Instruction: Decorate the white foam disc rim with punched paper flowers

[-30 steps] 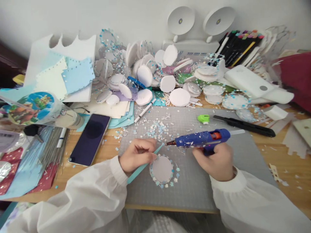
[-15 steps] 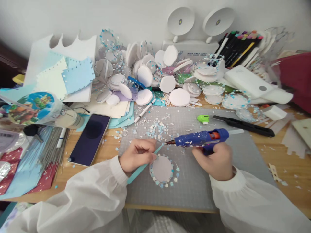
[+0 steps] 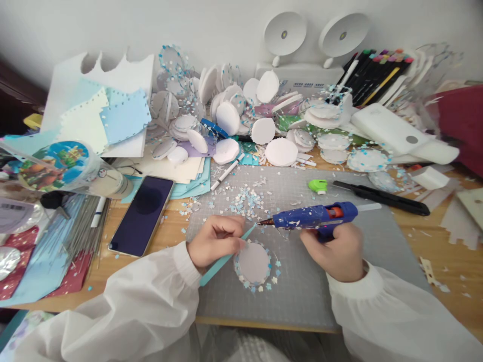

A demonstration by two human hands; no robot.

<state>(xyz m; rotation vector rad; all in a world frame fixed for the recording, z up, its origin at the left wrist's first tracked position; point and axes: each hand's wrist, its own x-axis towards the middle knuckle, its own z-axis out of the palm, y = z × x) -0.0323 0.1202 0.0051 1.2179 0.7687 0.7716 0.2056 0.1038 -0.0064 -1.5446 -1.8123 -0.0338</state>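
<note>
My left hand is closed in a pinch on a thin turquoise paper strip, whose tip points up and to the right. In my right hand is a blue hot glue gun, gripped by its handle, its nozzle pointing left at the strip's tip. Whether the nozzle touches the strip I cannot tell. Just below my left hand lies a white paper disc, ringed with small blue and white flowers. A heap of tiny paper flowers is scattered beyond my hands on the grey cutting mat.
A phone and a bundle of thin wires lie to the left. A black utility knife and a green cutter are at the right. Many white discs are piled along the back, below a twin-headed lamp.
The whole view has shifted slightly, with things appearing a little further right. My hands, the strip and the glue gun keep nearly the same positions relative to each other.
</note>
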